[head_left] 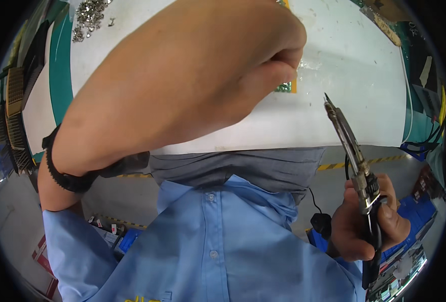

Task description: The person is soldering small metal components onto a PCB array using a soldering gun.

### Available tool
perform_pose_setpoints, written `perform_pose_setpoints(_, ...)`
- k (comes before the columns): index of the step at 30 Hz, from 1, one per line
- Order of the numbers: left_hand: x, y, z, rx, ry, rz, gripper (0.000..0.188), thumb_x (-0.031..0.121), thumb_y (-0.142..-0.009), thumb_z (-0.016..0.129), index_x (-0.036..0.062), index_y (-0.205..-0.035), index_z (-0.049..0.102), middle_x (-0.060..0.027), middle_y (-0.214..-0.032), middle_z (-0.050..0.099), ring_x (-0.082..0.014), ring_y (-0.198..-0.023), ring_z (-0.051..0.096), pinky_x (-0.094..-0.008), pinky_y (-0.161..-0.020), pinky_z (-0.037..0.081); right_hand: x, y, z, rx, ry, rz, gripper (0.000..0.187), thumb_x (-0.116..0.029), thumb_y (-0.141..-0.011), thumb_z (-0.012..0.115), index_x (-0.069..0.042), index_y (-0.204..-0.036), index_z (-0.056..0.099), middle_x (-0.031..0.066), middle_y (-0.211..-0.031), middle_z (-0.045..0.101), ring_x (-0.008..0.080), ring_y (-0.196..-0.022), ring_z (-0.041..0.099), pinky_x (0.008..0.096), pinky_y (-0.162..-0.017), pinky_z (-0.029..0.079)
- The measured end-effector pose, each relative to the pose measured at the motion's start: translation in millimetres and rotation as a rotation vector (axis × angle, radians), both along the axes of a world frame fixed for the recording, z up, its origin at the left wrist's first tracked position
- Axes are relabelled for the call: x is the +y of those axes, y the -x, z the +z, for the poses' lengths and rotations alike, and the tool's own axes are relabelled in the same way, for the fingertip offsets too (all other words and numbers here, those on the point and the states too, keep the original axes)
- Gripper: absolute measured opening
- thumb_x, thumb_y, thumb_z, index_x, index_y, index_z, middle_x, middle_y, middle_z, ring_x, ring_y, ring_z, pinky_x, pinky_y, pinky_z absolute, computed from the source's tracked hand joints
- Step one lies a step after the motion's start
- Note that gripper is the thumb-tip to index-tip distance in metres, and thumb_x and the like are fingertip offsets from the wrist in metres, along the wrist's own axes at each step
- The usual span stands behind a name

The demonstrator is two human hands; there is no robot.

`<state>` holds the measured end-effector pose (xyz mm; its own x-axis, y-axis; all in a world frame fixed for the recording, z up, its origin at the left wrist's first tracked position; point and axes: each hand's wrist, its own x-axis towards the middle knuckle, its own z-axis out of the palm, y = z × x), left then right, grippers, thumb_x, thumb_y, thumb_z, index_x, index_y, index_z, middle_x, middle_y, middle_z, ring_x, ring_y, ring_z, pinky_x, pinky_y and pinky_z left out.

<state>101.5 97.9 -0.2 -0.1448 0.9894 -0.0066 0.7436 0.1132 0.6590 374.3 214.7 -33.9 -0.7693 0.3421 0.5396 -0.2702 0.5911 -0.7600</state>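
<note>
Above the white worktop [364,113], the person's two hands are well apart. The left hand [278,50] bends over a green circuit board with a yellow border [294,86], fingers curled near the board's closest corner; since the hand covers most of the board, whether the fingers pinch it, hold something on it or merely rest there cannot be told. The right hand [371,221], lower and to the right, is wrapped around the black handle of a soldering iron [355,156] — a long, metal-shafted tool whose narrow tip points away from the body and is apart from the board. The step appears to be hand soldering; to do it well, the left hand would best keep the board flat and steady, its fingers clear of a tip presumed hot, while the right hand would bring the iron in at a slant from the open right side, with brief, light contact. As to position, the board shows directly under the left hand, and beyond and to the left of the right hand; the iron spans part of the gap — its tip is nearer the board than the right hand is. A heap of small metal parts [89,17] lies at the worktop's far left.
</note>
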Motion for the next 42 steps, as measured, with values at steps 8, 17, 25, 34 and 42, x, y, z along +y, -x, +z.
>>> perform_pose_setpoints(8, -2, 0, -10, 0.008, 0.019, -0.095, 0.012, 0.005, -0.082, 0.068, -0.0014, -0.080, 0.058, -0.0078, -0.068, 0.050, -0.0167, -0.060, 0.048, -0.0294, -0.056, 0.038, 3, 7, 11, -0.106, -0.004, 0.059, 0.053, -0.050, -0.098, 0.048, -0.005, -0.125, 0.048, 0.0228, -0.086, 0.067, 0.0268, -0.077, 0.065, 0.0388, -0.064, 0.052)
perform_pose_setpoints(17, -2, 1, -17, -0.004, 0.015, -0.178, 0.012, 0.005, -0.081, 0.068, -0.0014, -0.081, 0.058, -0.0079, -0.069, 0.050, -0.0171, -0.061, 0.048, -0.0296, -0.056, 0.039, 5, 4, 16, -0.171, -0.034, 0.100, 0.055, -0.052, -0.098, 0.045, -0.005, -0.126, 0.048, 0.0232, -0.085, 0.066, 0.0269, -0.076, 0.063, 0.0399, -0.064, 0.053)
perform_pose_setpoints(25, 3, 0, -19, 0.004, -0.001, -0.231, 0.012, 0.005, -0.081, 0.068, -0.0014, -0.081, 0.059, -0.0080, -0.069, 0.051, -0.0174, -0.061, 0.048, -0.0298, -0.056, 0.039, 2, 4, 17, -0.173, -0.023, 0.068, 0.056, -0.055, -0.097, 0.044, -0.007, -0.126, 0.049, 0.0213, -0.085, 0.064, 0.0269, -0.074, 0.063, 0.0397, -0.062, 0.054)
perform_pose_setpoints(34, 20, -6, -26, 0.020, -0.035, -0.307, 0.012, 0.005, -0.080, 0.068, -0.0014, -0.081, 0.059, -0.0081, -0.070, 0.051, -0.0178, -0.061, 0.049, -0.0301, -0.056, 0.039, 2, 12, 12, -0.141, -0.019, 0.071, 0.054, -0.054, -0.098, 0.044, -0.008, -0.126, 0.048, 0.0195, -0.076, 0.063, 0.0268, -0.071, 0.060, 0.0378, -0.061, 0.050)
perform_pose_setpoints(42, 29, -6, -33, 0.007, -0.053, -0.334, 0.012, 0.005, -0.080, 0.069, -0.0013, -0.082, 0.059, -0.0083, -0.070, 0.051, -0.0181, -0.062, 0.049, -0.0303, -0.056, 0.039, 8, 31, 16, -0.242, -0.070, 0.215, 0.048, -0.049, -0.098, 0.050, -0.009, -0.124, 0.047, 0.0213, -0.078, 0.062, 0.0254, -0.071, 0.060, 0.0351, -0.061, 0.048)
